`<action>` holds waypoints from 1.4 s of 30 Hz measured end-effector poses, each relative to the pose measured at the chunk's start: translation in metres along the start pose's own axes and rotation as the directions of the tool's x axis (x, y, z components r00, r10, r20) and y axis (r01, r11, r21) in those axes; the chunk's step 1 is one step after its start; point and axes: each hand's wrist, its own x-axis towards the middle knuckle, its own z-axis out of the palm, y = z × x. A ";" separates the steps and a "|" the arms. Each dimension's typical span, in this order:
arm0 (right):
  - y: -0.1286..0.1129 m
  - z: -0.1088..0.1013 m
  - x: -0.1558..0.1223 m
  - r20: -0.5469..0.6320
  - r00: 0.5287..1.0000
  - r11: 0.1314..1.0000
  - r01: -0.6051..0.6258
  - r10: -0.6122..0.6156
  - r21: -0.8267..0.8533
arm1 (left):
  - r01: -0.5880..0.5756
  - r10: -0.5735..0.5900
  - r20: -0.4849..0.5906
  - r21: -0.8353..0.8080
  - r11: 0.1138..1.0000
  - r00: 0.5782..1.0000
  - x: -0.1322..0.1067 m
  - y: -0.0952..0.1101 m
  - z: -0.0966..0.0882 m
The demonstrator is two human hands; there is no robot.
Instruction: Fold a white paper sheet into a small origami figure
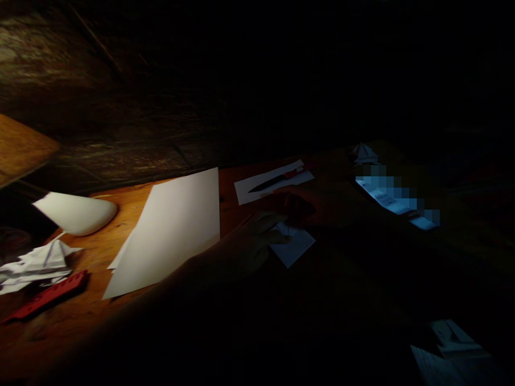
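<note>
A small folded piece of paper (pixel 290 251) lies in deep shadow on the wooden table, one corner pointing toward me. My left hand (pixel 253 244) reaches in from the left, its thumb and fingers closed on the paper's left side. Over the upper edge of the same paper, my right hand (pixel 308 205) has its fingers curled in; the fingertips are dim, and what they press is hard to make out. Just beyond both hands, a knife (pixel 270 183) with a dark blade and red handle rests on a white paper strip (pixel 243 194).
Large white sheets (pixel 181 225) lie left of my hands. Farther left are a white lamp-like object (pixel 82 212), crumpled striped paper or cloth (pixel 40 262) and a red notched piece (pixel 50 295). A lit, partly pixelated screen (pixel 386 201) is at right. A brick wall (pixel 120 123) stands behind.
</note>
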 end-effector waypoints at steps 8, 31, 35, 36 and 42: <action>-0.002 0.003 0.000 -0.082 0.994 0.996 -0.072 0.076 0.056 | -0.005 0.005 -0.026 0.000 1.000 1.000 0.002 0.001 -0.001; -0.011 0.011 -0.005 -0.174 0.983 0.985 -0.091 0.065 -0.149 | 0.048 -0.056 0.035 0.216 0.975 0.998 -0.003 0.030 0.007; -0.012 0.013 -0.003 -0.182 0.981 0.986 -0.089 0.063 -0.139 | 0.028 -0.030 0.006 0.184 0.982 1.000 -0.003 0.030 0.012; -0.012 0.015 -0.003 -0.202 0.977 0.984 -0.098 0.067 -0.150 | 0.024 -0.025 0.002 0.186 0.982 1.000 -0.002 0.030 0.012; -0.006 0.026 0.002 -0.282 0.959 0.961 -0.095 0.018 -0.262 | 0.036 -0.045 0.029 0.260 0.965 0.999 -0.001 0.035 0.011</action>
